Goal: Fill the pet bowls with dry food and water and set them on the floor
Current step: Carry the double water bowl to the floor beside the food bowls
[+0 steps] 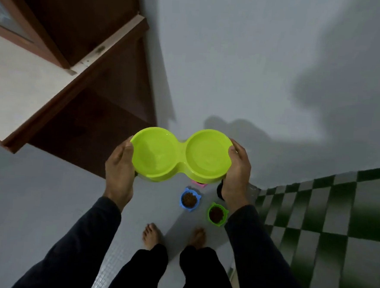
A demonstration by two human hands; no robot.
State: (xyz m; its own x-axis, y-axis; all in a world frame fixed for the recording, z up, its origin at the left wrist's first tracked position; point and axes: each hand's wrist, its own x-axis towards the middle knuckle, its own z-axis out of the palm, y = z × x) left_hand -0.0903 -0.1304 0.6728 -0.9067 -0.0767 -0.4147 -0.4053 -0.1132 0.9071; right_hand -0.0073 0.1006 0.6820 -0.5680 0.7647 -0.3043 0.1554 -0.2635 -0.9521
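Floor (45, 201): blue bowl (189, 199) and green bowl (217, 214) hold kibble. Twin bowl (180, 155) held level above them, left hand (120, 168) and right hand (238, 169) fingers clamped on its ends. Possibly holds water; tilting while lowering risks spillage.

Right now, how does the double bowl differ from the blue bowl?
The double bowl is lime green with two joined wells; the blue bowl has one. The double bowl is held up by the left hand and right hand; the blue bowl sits on the floor. The blue bowl holds dry food; the double bowl has none. Both are plastic.
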